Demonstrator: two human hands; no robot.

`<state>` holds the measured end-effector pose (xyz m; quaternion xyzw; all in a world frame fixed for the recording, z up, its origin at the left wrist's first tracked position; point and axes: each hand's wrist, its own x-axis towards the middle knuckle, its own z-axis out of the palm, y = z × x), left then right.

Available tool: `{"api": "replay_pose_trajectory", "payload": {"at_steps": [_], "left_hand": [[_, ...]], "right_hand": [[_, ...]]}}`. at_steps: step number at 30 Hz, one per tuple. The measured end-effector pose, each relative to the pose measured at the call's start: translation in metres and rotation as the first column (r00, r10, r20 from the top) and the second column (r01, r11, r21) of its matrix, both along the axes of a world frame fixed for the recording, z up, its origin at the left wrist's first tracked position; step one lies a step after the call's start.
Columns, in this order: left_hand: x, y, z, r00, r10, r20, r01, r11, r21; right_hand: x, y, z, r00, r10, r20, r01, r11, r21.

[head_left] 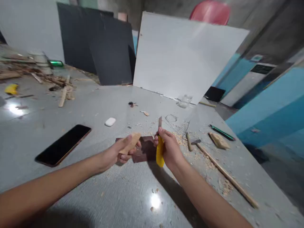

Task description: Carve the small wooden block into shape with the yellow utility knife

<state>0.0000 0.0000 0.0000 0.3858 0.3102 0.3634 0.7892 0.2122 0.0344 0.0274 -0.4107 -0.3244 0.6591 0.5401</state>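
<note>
My left hand (123, 148) is closed around a small pale block of wood (131, 142), which sticks up past the fingers. In my right hand (169, 144) is a yellow utility knife (160, 153), its blade pointing away from me. Blade and wood are apart. Beneath both hands lies a dark brown flat piece (143, 155), partly covered by my left hand. Pale wood shavings (180, 139) are strewn just beyond and to the right of my right hand.
A phone (64, 145) and a white case (110, 122) lie at left. To the right are a small hammer (225, 174), a wooden-handled pointed tool (189, 142), another wood block (218, 140) and a green-black pen-like tool (222, 132). Boards (185, 57) stand behind; wood scraps (64, 91) lie far left.
</note>
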Motion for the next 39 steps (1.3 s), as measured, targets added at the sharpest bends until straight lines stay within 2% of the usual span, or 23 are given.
{"api": "replay_pose_trajectory", "payload": {"at_steps": [3,6,10,15,22,26,31,35,37,39], "left_hand": [[-0.002,0.001,0.005,0.99,0.011,0.138,-0.001,0.998,-0.07],[-0.003,0.001,0.007,0.977,0.049,0.207,-0.028,0.994,-0.103],[-0.002,0.002,0.005,0.974,0.105,0.202,-0.08,0.988,-0.13],[0.003,0.002,0.004,0.958,0.174,0.228,-0.156,0.983,-0.097],[0.003,0.0,0.013,0.933,0.211,0.291,-0.19,0.977,-0.099],[-0.001,0.0,0.031,0.941,0.214,0.26,-0.197,0.976,-0.091],[0.004,-0.001,0.065,0.944,0.312,0.112,-0.315,0.949,0.009],[0.027,0.001,0.095,0.918,0.39,0.066,-0.396,0.901,0.179],[0.043,0.005,0.109,0.915,0.4,0.055,-0.4,0.878,0.262],[0.061,0.012,0.121,0.916,0.399,0.05,-0.392,0.859,0.328]], "right_hand": [[-0.001,-0.002,0.001,0.999,0.039,0.007,-0.039,0.999,-0.027],[-0.001,-0.003,0.002,0.997,0.081,-0.013,-0.081,0.996,-0.044],[0.0,-0.005,0.005,0.995,0.097,-0.034,-0.098,0.995,-0.032],[0.003,-0.009,0.014,0.998,0.065,-0.025,-0.066,0.998,-0.017],[-0.004,-0.02,0.04,0.989,0.1,-0.109,-0.107,0.992,-0.063],[-0.006,-0.026,0.066,0.969,0.149,-0.198,-0.155,0.988,-0.018],[-0.004,-0.033,0.094,0.938,0.228,-0.261,-0.204,0.972,0.114],[0.003,-0.039,0.103,0.947,0.259,-0.19,-0.218,0.952,0.214],[0.011,-0.042,0.107,0.956,0.256,-0.145,-0.212,0.941,0.265],[0.025,-0.043,0.111,0.965,0.26,-0.031,-0.236,0.916,0.326]]}}
